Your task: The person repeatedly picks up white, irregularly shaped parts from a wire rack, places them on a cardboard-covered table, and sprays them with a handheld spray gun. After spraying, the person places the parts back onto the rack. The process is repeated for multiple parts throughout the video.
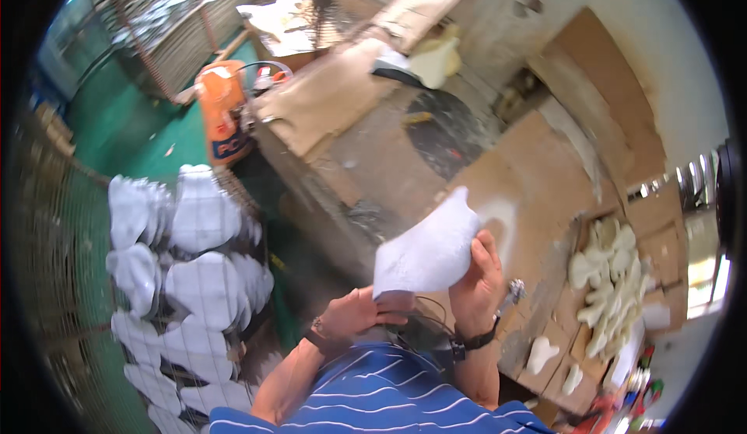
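Nearest the camera I see a blue striped shirt [389,391], with both forearms rising from it. The left hand [358,313] sits low, its fingers curled against the lower edge of a white foam piece [428,251]; the right hand [478,278] wraps the piece's right side, thumb and fingers pressed onto it, so both hands pinch the same piece. It is held up in the air above the near edge of the workbench [537,185], just in front of the chest, its pointed end tilted up and away. Each wrist carries a dark band. To the left, a wire rack [93,341] holds many white foam pieces [202,278] of similar shape, packed side by side behind the mesh. To the right, on the bench, a shallow cardboard tray [580,228] holds a heap of cream-coloured pieces [611,278]; two more lie loose on cardboard [545,352] below it. Farther off, an orange container [224,119] stands on the green floor [148,134], beside cardboard sheets [327,96]. Beyond, detail is blurred.
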The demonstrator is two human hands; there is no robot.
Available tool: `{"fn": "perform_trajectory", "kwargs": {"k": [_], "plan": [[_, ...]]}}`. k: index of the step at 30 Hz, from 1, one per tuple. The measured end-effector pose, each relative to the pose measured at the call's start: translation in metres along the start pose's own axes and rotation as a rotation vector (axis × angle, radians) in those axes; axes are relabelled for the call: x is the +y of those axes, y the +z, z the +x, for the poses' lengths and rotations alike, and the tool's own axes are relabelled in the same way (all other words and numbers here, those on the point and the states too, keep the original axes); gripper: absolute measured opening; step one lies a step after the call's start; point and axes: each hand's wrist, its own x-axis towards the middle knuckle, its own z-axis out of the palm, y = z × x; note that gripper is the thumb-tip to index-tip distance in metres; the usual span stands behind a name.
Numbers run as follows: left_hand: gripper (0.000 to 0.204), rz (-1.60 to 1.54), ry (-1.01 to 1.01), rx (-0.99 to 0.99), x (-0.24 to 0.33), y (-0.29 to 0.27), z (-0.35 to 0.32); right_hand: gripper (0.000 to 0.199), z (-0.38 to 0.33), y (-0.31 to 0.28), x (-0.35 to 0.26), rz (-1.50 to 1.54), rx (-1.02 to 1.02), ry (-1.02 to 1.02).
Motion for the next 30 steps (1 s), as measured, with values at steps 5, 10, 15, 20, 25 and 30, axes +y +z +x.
{"fn": "perform_trajectory", "kwargs": {"k": [5, 10, 15, 20, 25, 30], "plan": [[0.072, 0.015, 0.444, 0.488, 0.048, 0.006, -0.068, 0.023, -0.031, 0.036, 0.038, -0.200, -0.214, 0.121], [0.058, -0.158, 0.639, 0.418, 0.080, 0.004, -0.137, 0.019, -0.041, 0.060, 0.092, -0.246, -0.321, 0.311], [0.051, -0.010, 0.833, 0.705, 0.087, 0.013, -0.202, 0.015, -0.059, 0.104, 0.136, -0.315, -0.428, 0.485], [0.047, -0.018, 1.209, 0.795, 0.107, 0.051, -0.261, 0.014, -0.077, 0.141, 0.193, -0.347, -0.586, 0.635], [0.055, 0.135, 1.591, 0.997, 0.169, 0.104, -0.335, 0.026, -0.108, 0.184, 0.239, -0.476, -0.733, 0.790], [0.051, 0.419, 1.955, 1.064, 0.245, 0.137, -0.446, 0.024, -0.111, 0.196, 0.250, -0.658, -0.884, 0.804]]}}
